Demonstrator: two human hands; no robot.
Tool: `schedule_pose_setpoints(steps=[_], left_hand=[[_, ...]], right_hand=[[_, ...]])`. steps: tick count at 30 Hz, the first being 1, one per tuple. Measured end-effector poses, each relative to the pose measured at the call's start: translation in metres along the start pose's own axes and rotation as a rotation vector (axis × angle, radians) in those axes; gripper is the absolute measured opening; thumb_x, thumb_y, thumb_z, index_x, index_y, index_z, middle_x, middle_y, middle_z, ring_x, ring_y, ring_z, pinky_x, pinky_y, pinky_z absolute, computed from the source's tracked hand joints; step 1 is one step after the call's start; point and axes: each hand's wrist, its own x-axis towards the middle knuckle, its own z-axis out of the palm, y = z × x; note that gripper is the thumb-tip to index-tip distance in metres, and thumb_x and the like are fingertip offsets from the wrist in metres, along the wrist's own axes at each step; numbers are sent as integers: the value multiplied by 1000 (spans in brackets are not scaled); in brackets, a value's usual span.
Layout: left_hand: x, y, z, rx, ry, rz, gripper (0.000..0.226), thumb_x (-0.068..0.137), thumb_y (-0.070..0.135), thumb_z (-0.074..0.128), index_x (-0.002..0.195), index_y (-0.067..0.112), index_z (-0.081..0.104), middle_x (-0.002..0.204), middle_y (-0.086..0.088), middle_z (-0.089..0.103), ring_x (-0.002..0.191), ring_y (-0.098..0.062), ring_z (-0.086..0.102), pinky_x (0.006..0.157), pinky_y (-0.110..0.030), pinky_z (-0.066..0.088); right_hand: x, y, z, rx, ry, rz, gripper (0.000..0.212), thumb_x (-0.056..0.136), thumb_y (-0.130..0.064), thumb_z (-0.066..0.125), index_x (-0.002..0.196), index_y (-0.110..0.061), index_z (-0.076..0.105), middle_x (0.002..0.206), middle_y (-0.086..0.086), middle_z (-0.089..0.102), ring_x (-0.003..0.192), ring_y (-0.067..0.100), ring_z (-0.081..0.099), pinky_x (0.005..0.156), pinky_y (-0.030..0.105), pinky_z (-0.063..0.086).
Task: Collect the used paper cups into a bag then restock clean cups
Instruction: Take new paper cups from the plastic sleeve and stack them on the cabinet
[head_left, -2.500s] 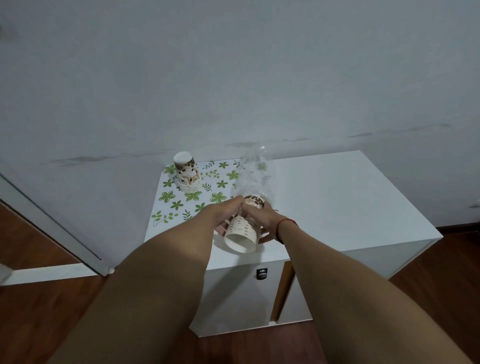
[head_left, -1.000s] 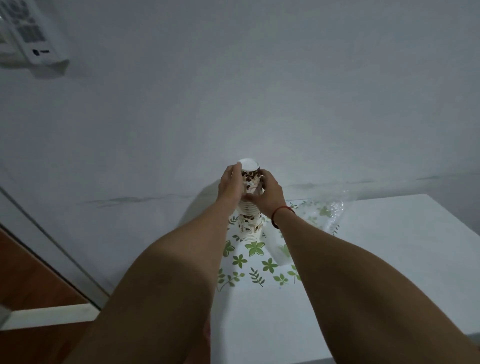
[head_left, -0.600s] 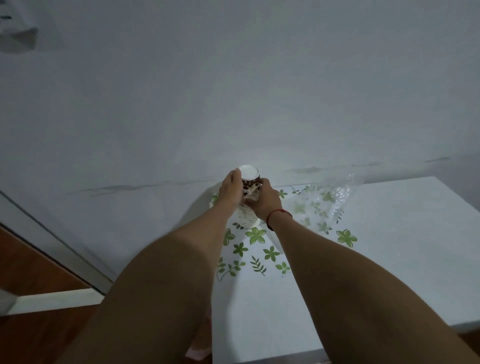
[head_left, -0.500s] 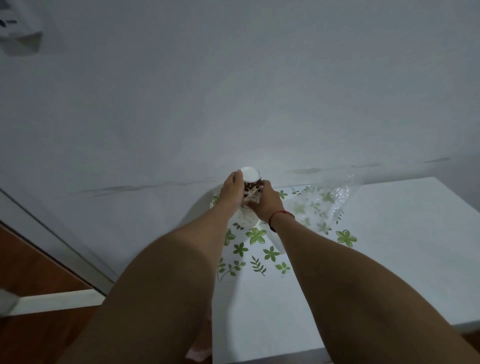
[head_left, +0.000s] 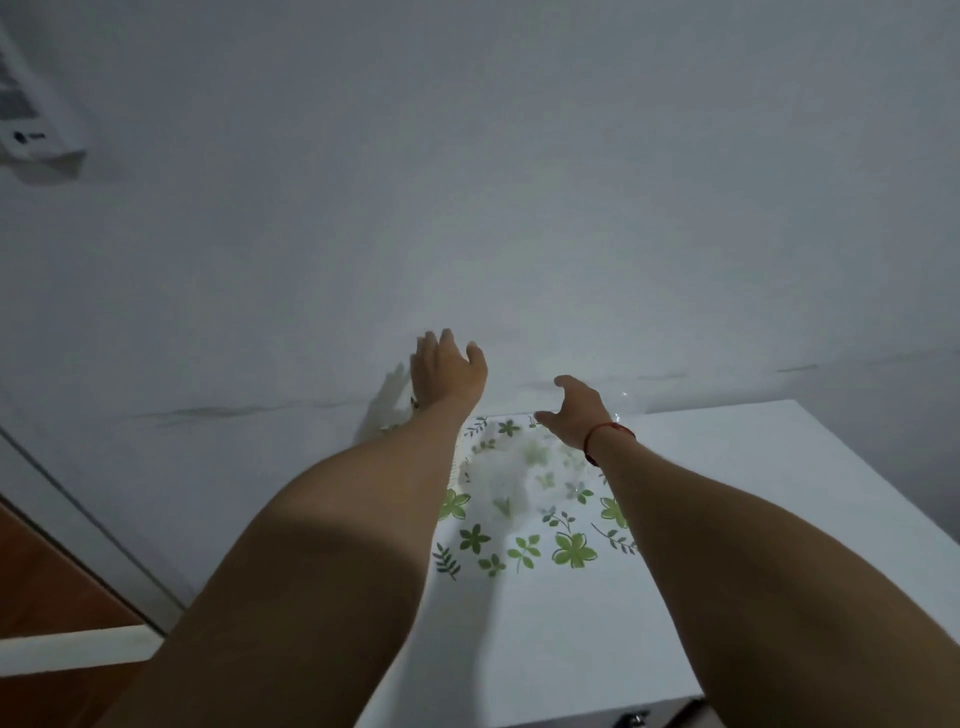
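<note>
Two empty hands hover above one white cabinet (head_left: 737, 525): the left hand (head_left: 448, 371) with fingers spread wide, the right hand (head_left: 575, 410) with fingers loosely curved. One clear plastic bag (head_left: 506, 475) lies on one leaf-print mat (head_left: 571, 553).

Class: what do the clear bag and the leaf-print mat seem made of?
Clear bag: thin plastic film, see-through and crumpled, faintly glossy. Leaf-print mat: probably vinyl or coated paper; it lies flat with a printed pattern.
</note>
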Motion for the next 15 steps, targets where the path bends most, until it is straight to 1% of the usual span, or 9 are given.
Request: schedule_pose_setpoints(steps=[3,5,7,8,9,11,13,14,15], left_hand=[[-5,15,16,31,-42,100,52,100,30,39,147,7,37,161,-9,22,151,-21,13,121,-37,15],[-13,21,31,38,-130,167,48,100,28,42,143,8,44,160,-7,24,150,-18,16,119,-34,19],[-21,23,48,3,-236,132,43,97,31,49,136,10,53,155,-7,36,143,-20,34,113,-30,29],[-24,23,56,-16,-298,84,43,95,35,53,131,12,56,149,-8,43,135,-22,45,109,-29,35],[-26,22,63,-3,-374,42,46,91,40,58,128,12,59,145,-8,48,130,-23,50,106,-29,38],[-32,22,75,133,-565,-40,66,84,53,64,133,10,56,146,-7,47,132,-24,47,108,-32,38],[-39,15,80,313,-738,-147,91,72,64,70,146,19,42,154,-2,37,139,-24,39,112,-37,34],[-42,10,84,394,-797,-184,99,67,66,73,149,24,36,156,1,33,141,-24,36,113,-39,33],[-45,6,89,466,-838,-184,102,66,63,76,151,27,31,157,2,31,142,-25,35,113,-39,34]], right_hand=[[7,26,-15,-59,3,23,62,91,-30,62,143,-9,36,150,9,37,139,27,36,115,42,29],[15,42,-19,-99,0,32,60,91,-32,61,142,-11,37,150,7,36,139,26,34,115,43,28],[25,55,-21,-169,2,23,61,91,-35,60,143,-15,37,154,6,31,143,24,28,117,45,23],[29,61,-23,-202,5,21,61,90,-37,60,144,-17,36,156,6,26,145,24,23,118,46,21],[34,65,-24,-232,6,22,62,90,-38,59,145,-18,35,158,7,20,147,25,18,119,48,18],[44,76,-26,-276,-34,27,68,90,-43,58,147,-21,30,161,8,8,149,29,5,119,51,14],[46,82,-21,-272,-126,40,79,87,-51,58,150,-25,21,162,6,-2,150,31,-5,118,54,13],[47,86,-15,-269,-196,47,84,84,-54,59,152,-26,16,162,6,-4,149,32,-6,117,55,14],[47,90,-8,-280,-264,50,89,83,-57,59,152,-26,14,162,6,-2,149,33,-3,118,54,15]])
